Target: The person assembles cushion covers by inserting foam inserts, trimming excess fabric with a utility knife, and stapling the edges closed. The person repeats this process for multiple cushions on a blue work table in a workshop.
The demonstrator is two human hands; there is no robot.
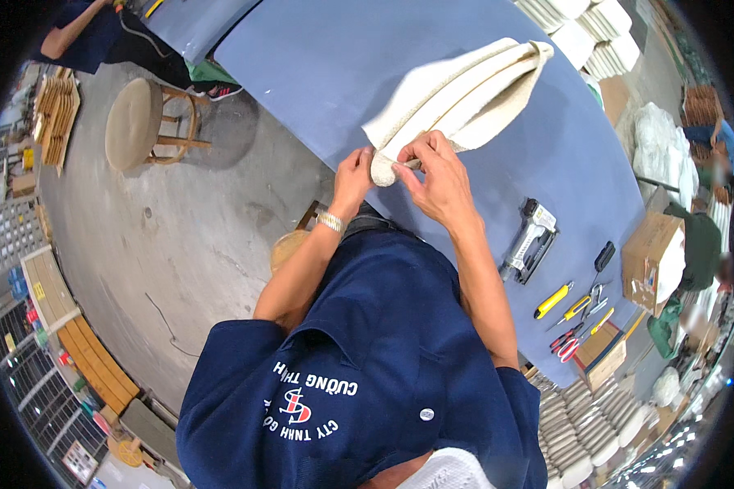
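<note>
A long cream fabric piece (465, 94), folded lengthwise into ridges, lies across the blue-grey table (318, 90). Its narrow, rounded near end reaches the table's edge in front of me. My left hand (355, 178) is closed at the left side of that end, fingertips against the cloth. From the other side, my right hand (439, 178) pinches the fabric's edge between thumb and fingers. To the right of my right forearm rests a silver and black staple gun (532, 238), touched by neither hand.
Right of the staple gun lie a yellow-handled cutter (553, 301), red-handled pliers (566, 345) and other hand tools. A cardboard box (646, 261) stands at the table's right edge. Left, a round padded stool (134, 124) stands on the floor; another person (98, 41) works beyond it.
</note>
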